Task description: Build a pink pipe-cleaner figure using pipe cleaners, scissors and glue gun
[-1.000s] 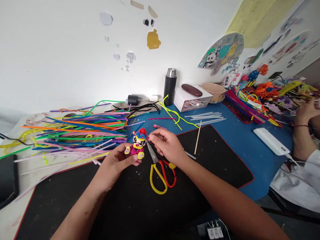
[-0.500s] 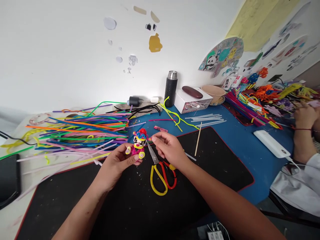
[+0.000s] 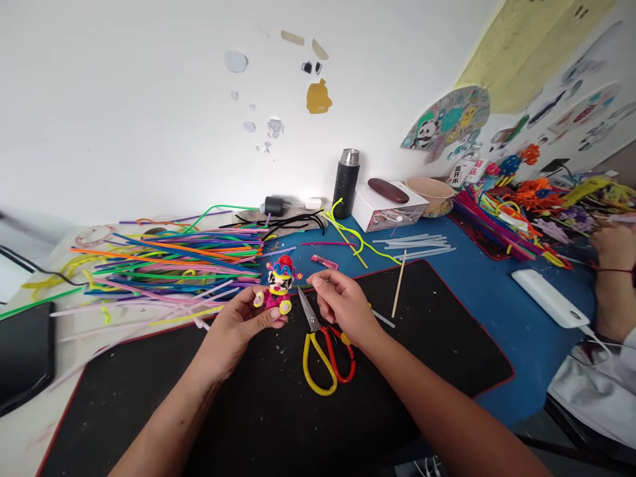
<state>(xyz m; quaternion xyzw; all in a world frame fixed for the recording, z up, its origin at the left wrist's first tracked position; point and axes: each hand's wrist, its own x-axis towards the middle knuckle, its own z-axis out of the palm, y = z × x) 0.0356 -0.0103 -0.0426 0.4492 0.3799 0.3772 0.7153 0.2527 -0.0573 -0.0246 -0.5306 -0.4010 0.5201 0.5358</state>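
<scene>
My left hand (image 3: 244, 318) is closed around a small doll (image 3: 279, 285) with a white face, a blue and red hat, a magenta body and yellow-rimmed round paws. The doll sits upright between thumb and fingers, facing me. Just right of its hat is my right hand (image 3: 345, 305), thumb and index finger pressed together and the other fingers curled. Whether anything small is pinched there I cannot make out. Below the right hand, scissors (image 3: 320, 361) with one yellow and one red handle lie on the black mat (image 3: 258, 424), blades pointing away from me.
Colourful pipe cleaners (image 3: 173, 258) are heaped at the left. A wooden stick (image 3: 399, 285) and translucent glue sticks (image 3: 422, 245) lie at the right. Behind stand a black thermos (image 3: 346, 185) and a white box (image 3: 385, 215). Another person's arm (image 3: 613, 285) is at the far right, near a white power bank (image 3: 549, 298).
My right hand has drawn slightly away from the side of the doll's hat. The left hand still holds the doll. The whole view has shifted a little.
</scene>
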